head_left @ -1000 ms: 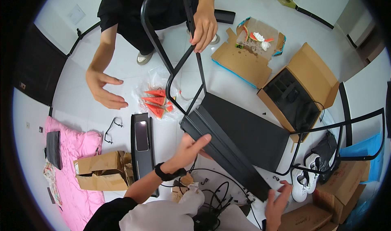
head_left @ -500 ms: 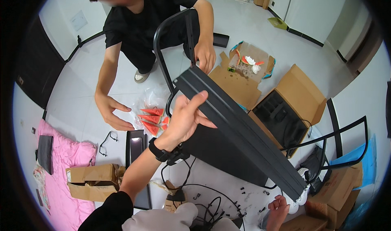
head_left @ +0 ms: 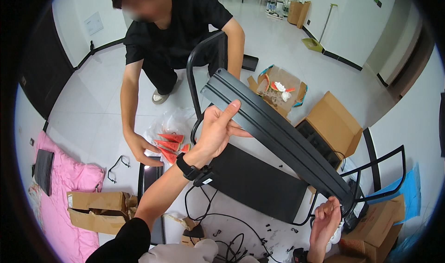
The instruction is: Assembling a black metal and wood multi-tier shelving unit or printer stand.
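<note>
My left hand (head_left: 219, 131) is closed on the upper end of a long, grooved black metal panel (head_left: 282, 133), thumb on top. The panel slants down to the right, over a black metal frame (head_left: 192, 84) with a tubular loop at each side. A wider black shelf board (head_left: 259, 184) lies lower between the frame's sides. By the panel's lower right end is my right hand (head_left: 324, 221), palm up with fingers loosely bent; whether its fingertips touch the edge I cannot tell. Opposite me a crouching person in black reaches one hand (head_left: 144, 151) toward watermelon slices (head_left: 169, 142) on a plastic bag.
Black cables (head_left: 236, 216) and small loose hardware lie on the floor before me. Cardboard boxes (head_left: 333, 128) stand at the right, another box (head_left: 99, 209) at the left beside a pink quilt (head_left: 69, 179). An open carton (head_left: 296, 87) holds rinds and tissues.
My right hand has risen to the panel's lower end. The panel has tilted, showing more of the shelf board beneath. The other person's far hand is now hidden behind the frame and panel.
</note>
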Motion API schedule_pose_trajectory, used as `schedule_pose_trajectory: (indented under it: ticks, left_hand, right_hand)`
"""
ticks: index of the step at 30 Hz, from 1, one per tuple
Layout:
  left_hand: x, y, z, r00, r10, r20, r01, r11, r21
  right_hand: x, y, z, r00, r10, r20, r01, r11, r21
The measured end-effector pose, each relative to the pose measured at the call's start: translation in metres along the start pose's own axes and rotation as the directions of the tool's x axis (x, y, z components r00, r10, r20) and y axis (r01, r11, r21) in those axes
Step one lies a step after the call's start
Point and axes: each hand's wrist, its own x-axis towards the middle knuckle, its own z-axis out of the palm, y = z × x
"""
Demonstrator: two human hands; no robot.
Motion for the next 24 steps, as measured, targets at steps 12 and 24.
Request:
schedule_pose_trajectory:
  ticks: [12,24]
  left_hand:
    - [0.008,-0.012,0.005,1.0,-0.002,-0.02,-0.002,0.982,-0.188]
    - [-0.03,-0.034,0.032,0.986,-0.164,0.014,0.163,0.962,-0.221]
  right_hand:
    - [0.011,0.026,-0.004,0.982,0.116,0.151,-0.127,0.99,0.067]
    - [0.02,0.013,-0.024,0.99,-0.044,-0.131,0.093,0.914,0.395]
